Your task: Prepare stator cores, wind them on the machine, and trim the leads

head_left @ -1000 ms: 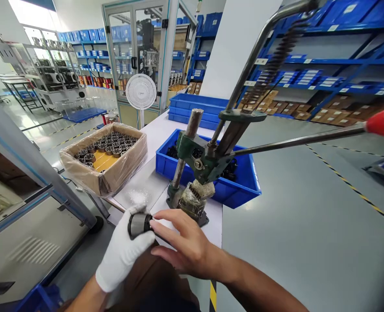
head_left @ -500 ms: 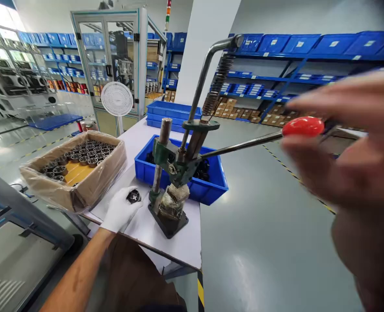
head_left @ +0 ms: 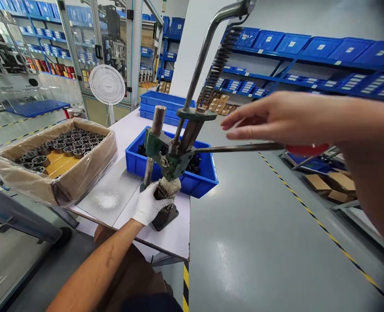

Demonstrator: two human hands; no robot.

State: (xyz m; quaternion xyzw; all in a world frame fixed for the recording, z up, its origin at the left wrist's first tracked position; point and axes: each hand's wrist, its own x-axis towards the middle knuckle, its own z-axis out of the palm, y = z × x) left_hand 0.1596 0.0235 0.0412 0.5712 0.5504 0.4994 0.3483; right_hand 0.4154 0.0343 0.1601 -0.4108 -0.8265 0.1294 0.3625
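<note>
My left hand (head_left: 149, 204), in a white glove, is at the foot of a green hand press (head_left: 166, 156). Its thumb and fingers close around a dark ring-shaped metal part (head_left: 162, 190), partly hidden by the glove and set against the block under the press ram. My bare right hand (head_left: 260, 117) is stretched out flat above the press lever (head_left: 244, 148), fingers extended and holding nothing. The lever's red knob (head_left: 305, 150) shows just below the right wrist. A tall coil spring (head_left: 218, 65) rises behind the press's bent rod.
A plastic-lined cardboard box (head_left: 58, 186) of metal rings stands at the left. Behind the press is a blue bin (head_left: 198, 186) of black parts; more blue bins (head_left: 162, 102) are stacked beyond it. A white fan (head_left: 107, 84) stands past the table (head_left: 175, 247), whose edge faces me.
My left hand has carried the ring-shaped part rightward from the tabletop to the press. My right hand has come off the red knob and moved left above the lever. The view has shifted.
</note>
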